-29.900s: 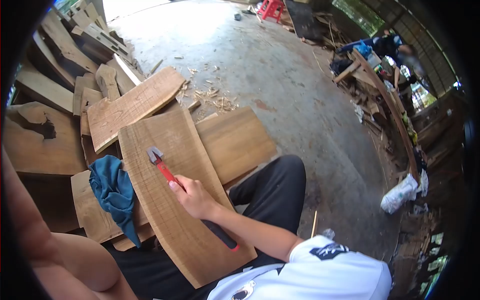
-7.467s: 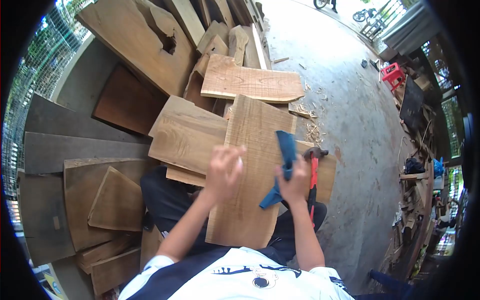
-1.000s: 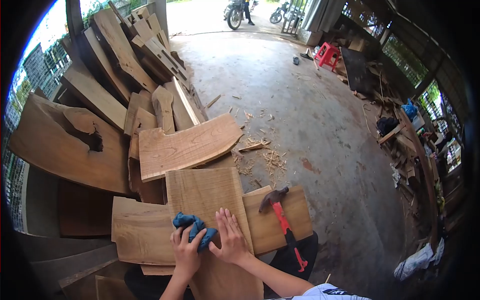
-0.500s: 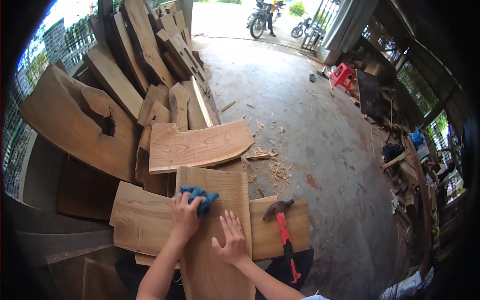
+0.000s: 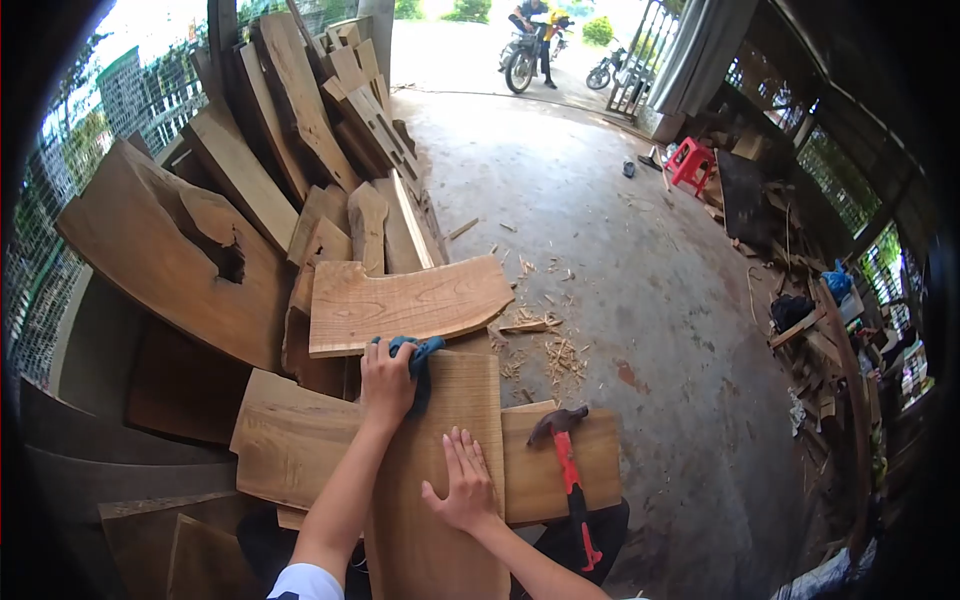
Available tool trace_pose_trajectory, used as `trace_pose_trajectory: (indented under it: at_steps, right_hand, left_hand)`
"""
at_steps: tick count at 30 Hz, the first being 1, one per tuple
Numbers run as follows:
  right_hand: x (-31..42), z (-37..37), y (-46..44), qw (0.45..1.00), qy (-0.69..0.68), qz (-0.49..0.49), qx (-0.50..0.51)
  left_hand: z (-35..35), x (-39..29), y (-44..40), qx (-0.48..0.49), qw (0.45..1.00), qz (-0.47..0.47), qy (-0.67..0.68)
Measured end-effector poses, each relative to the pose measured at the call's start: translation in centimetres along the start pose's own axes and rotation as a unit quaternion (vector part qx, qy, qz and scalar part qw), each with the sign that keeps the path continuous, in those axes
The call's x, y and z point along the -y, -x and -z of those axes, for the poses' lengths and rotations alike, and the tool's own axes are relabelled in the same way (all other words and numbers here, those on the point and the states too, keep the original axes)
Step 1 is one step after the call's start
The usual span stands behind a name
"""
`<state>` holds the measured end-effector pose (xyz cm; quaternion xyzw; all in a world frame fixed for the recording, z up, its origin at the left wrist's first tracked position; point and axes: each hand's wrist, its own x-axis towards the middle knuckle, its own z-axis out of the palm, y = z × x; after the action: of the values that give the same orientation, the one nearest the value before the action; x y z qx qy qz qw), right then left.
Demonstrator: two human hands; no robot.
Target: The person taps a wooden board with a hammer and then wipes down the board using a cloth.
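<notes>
My left hand (image 5: 387,380) is closed on a blue cloth (image 5: 424,372) at the far left corner of a smooth wooden board (image 5: 440,560). Flat on the same board, fingers stretched out, rests my right hand (image 5: 464,485). Beneath that board, lying crosswise, a second plank shows on both sides, its left part (image 5: 290,440) wider in view. A hammer (image 5: 570,470) with a red and black handle lies on the right part of this plank, head pointing away from me. Just beyond the cloth is a curved-edge wooden slab (image 5: 405,305).
Many planks (image 5: 300,110) lean against the mesh wall on the left, with a large holed slab (image 5: 180,260) nearer. Wood shavings (image 5: 562,362) litter the concrete floor. A red stool (image 5: 690,165) and scrap wood stand along the right. People and motorbikes (image 5: 520,65) are outside the doorway.
My left hand has pushed the cloth away from me to the board's far end. My right hand stays about where it was on the board. The view has tilted slightly.
</notes>
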<state>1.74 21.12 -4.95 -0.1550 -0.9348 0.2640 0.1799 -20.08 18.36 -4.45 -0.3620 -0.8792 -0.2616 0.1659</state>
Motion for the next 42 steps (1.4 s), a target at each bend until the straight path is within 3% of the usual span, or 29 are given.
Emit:
trace_pose_trajectory:
  at_steps: [3, 8, 12, 14, 18, 23, 30, 32, 35, 42]
  right_hand:
    - [-0.6, -0.3, 0.0, 0.999, -0.028, -0.008, -0.026]
    - [-0.9, -0.8, 0.2, 0.994, -0.099, -0.013, -0.049]
    - [-0.8, -0.4, 0.1, 0.994, -0.103, -0.004, -0.041]
    - [-0.7, -0.4, 0.2, 0.994, -0.105, -0.006, -0.032]
    - [-0.7, -0.2, 0.2, 0.998, -0.06, -0.005, 0.001]
    - [-1.0, -0.9, 0.3, 0.996, -0.08, -0.025, -0.009]
    - [-1.1, -0.8, 0.3, 0.992, -0.123, -0.021, -0.036]
    - [-1.0, -0.7, 0.3, 0.992, -0.117, -0.003, -0.041]
    - [-1.0, -0.6, 0.3, 0.993, -0.116, -0.011, -0.026]
    - [-0.3, -1.6, 0.3, 0.999, -0.022, -0.026, -0.032]
  left_hand:
    - [0.4, -0.4, 1.2, 0.024, 1.0, 0.003, -0.013]
    - [7.3, -2.2, 12.5, 0.085, 0.994, 0.04, 0.062]
    - [10.2, -4.4, 18.1, 0.084, 0.995, -0.016, 0.054]
    - [9.2, -3.0, 16.7, 0.088, 0.994, -0.031, 0.051]
    - [3.7, 0.8, 6.6, -0.007, 1.0, 0.009, 0.022]
    - [-0.3, 1.4, -0.4, -0.01, 0.997, 0.052, -0.049]
    - [8.6, -4.1, 16.5, 0.139, 0.989, 0.033, 0.037]
    - [9.6, -4.6, 18.5, 0.142, 0.988, -0.028, 0.049]
    - [7.9, -2.4, 15.2, 0.109, 0.988, -0.086, 0.061]
    - [-2.2, -1.3, -1.3, -0.014, 0.999, 0.02, -0.025]
